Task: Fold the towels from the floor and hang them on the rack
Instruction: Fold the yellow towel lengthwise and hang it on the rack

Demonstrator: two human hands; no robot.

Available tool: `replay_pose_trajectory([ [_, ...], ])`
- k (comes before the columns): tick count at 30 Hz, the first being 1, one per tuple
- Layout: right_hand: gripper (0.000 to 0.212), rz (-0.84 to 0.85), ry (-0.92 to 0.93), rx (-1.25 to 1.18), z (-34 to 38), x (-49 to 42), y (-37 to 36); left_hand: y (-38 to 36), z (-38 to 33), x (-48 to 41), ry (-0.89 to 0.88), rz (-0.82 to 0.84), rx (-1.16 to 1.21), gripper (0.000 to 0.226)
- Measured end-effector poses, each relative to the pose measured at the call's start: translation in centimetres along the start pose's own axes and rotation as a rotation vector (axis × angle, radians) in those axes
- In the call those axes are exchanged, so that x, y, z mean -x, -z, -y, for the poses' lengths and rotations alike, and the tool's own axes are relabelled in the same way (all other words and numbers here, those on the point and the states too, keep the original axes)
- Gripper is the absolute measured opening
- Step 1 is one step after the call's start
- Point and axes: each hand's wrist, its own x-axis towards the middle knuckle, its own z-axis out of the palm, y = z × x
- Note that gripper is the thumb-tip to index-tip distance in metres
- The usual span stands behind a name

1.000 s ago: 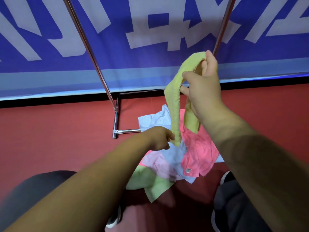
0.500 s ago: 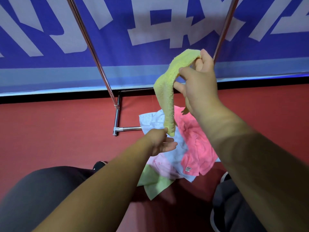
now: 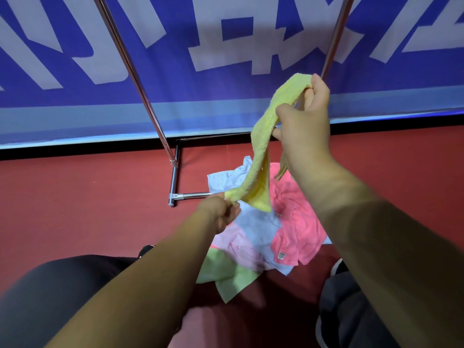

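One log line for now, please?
yellow towel: lifted | left hand: pinches lower end | right hand: grips upper end | other towels: floor

The light is even and bright; my near forearms [image 3: 140,285] look dark and soft, and the rack's tube [image 3: 193,195] glints.

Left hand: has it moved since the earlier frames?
Yes. The left hand has shifted slightly left, toward the rack's base joint, and now pinches the lower end of the yellow towel, where half a second ago its fingers were open.
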Motion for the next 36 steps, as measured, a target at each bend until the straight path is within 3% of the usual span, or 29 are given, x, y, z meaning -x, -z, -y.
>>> replay_pose_trajectory([
  [4, 0.091, -0.089, -0.008, 0.065, -1.1, -1.3, 0.4, 0.7, -1.6, 0.0, -0.158, 0.03, 0.122, 0.036],
  [11, 0.1, -0.165, -0.072, 0.007, -1.4, -2.1, 0.6, 2.9, -3.1, 0.7, -0.163, 0.006, 0.254, 0.026],
  [13, 0.095, -0.143, -0.084, -0.033, -0.8, -1.6, 0.6, 3.0, -2.8, 1.3, -0.131, -0.026, 0.166, 0.028],
  [16, 0.09, -0.101, -0.093, -0.056, -0.5, -1.2, 0.5, 2.5, -2.2, 1.9, -0.087, -0.104, -0.205, 0.021],
  [20, 0.097, -0.05, -0.08, -0.084, -0.5, -1.1, 0.0, 0.6, -1.4, 3.1, -0.074, -0.127, -0.497, 0.012],
  [22, 0.099, -0.045, -0.07, -0.079, -0.5, -1.0, -0.1, -0.8, -1.8, 4.3, -0.225, -0.099, -0.558, 0.012],
  [24, 0.097, -0.023, -0.071, -0.084, -0.6, -0.9, -0.1, -2.5, -2.6, 5.7, -0.487, -0.033, -0.63, 0.015],
  [28, 0.097, 0.085, -0.083, -0.123, 0.1, -0.5, -0.3, -5.5, -4.7, 8.8, -0.922, 0.119, -0.647, 0.04],
  [36, 0.087, 0.197, -0.117, -0.268, 1.6, 0.2, -0.8, -7.4, -8.1, 11.0, -1.195, -0.132, -0.685, 0.026],
])
